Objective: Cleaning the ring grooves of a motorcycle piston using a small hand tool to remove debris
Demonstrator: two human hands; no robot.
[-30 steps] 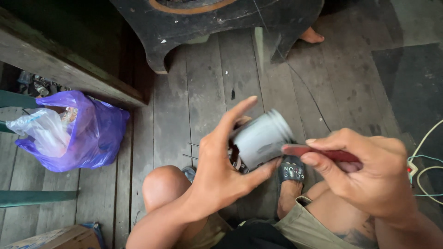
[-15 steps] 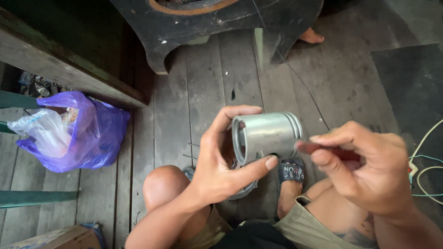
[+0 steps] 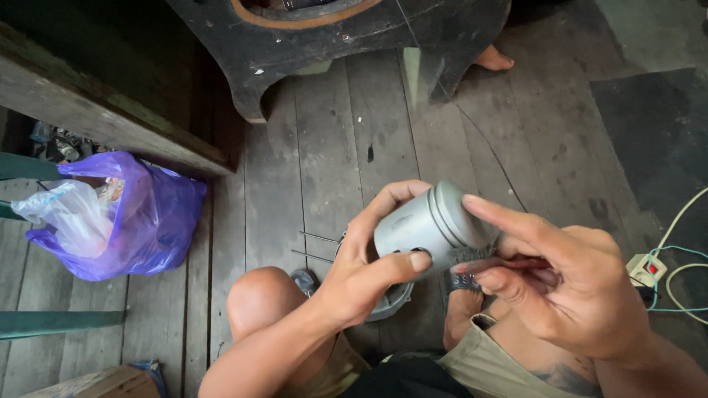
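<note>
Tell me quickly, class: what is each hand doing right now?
Left hand: closed around the grey metal piston.
Right hand: forefinger on the piston's end; other fingers curled on a dark red-handled tool.

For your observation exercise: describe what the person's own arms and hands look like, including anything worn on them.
Both forearms are bare, with no sleeves, gloves, watch or rings in view. The left hand and right hand have short, plain fingernails. The fingers look unadorned. Below the arms show khaki shorts and part of a dark tattoo on the thigh.
</note>
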